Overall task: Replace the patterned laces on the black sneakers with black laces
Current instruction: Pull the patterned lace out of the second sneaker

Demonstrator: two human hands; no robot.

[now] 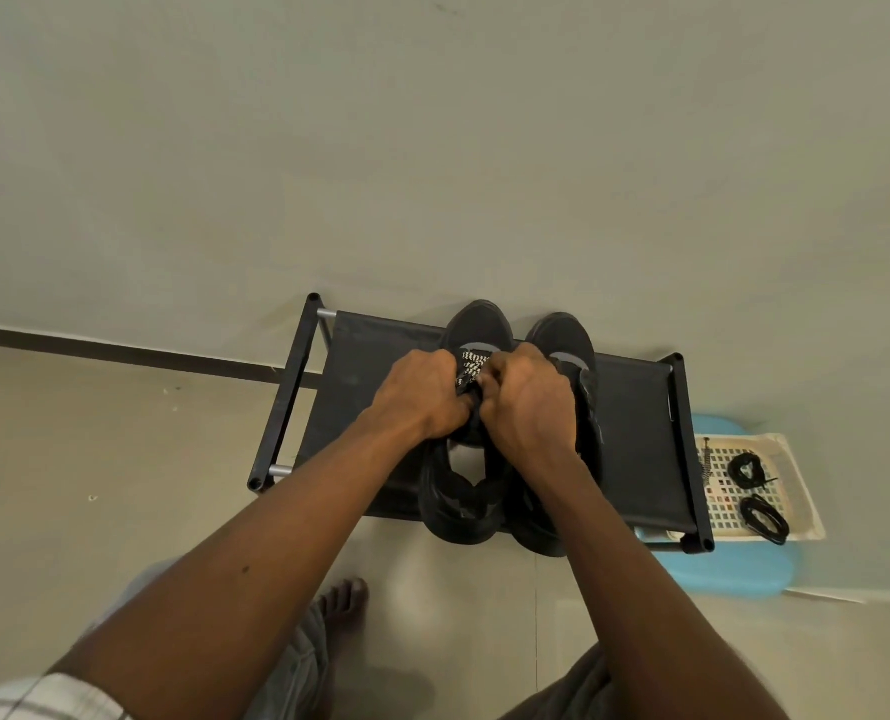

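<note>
Patterned lace (pixel 471 366): black-and-white zigzag weave, flat braid, threaded across upper eyelets of worked sneaker (pixel 476 324) at middle of shoe rack (pixel 635 407). Left hand (pixel 422 397) curled tight, pinching a strand at the crossing. Right hand (pixel 526 407) likewise curled, fingertips hooked on same lace, probably to pull slack through eyelets. Knuckles nearly touching, so exact finger grip partly hidden.

Second sneaker (pixel 562 335) touching alongside, toward rack's right end, matte black mesh, tongue loose, looks unlaced. Both toes pointing at rack's far rail, heels overhanging near rail, handy for reaching the eyelets.

Black laces (pixel 747 470), two thin coiled bundles, waiting on white perforated tray (pixel 728 506) just past rack's right end, atop blue plastic stool (pixel 734 569).
</note>
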